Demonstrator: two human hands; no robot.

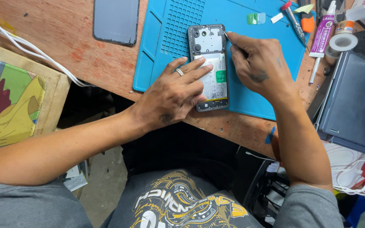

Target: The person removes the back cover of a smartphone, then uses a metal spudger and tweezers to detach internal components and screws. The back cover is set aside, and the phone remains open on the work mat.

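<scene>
Both hands are engaged: the opened phone [209, 67] is pinned flat on the blue mat [258, 90] by the left hand [174, 95], while a thin tool [227, 38], pinched in the right hand [256, 63], is best kept shallow at the frame edge

2 hands [172, 95] (1 opened phone [210, 63]).

We cannot see the lower left of the opened phone [210, 63]; the left hand [172, 95] covers it. The thin tool [228, 38] is mostly hidden inside the right hand [256, 63]. The back cover [115, 21] and laptop [355, 105] are cut by frame edges. Small parts inside the phone are too fine to tell.
</scene>
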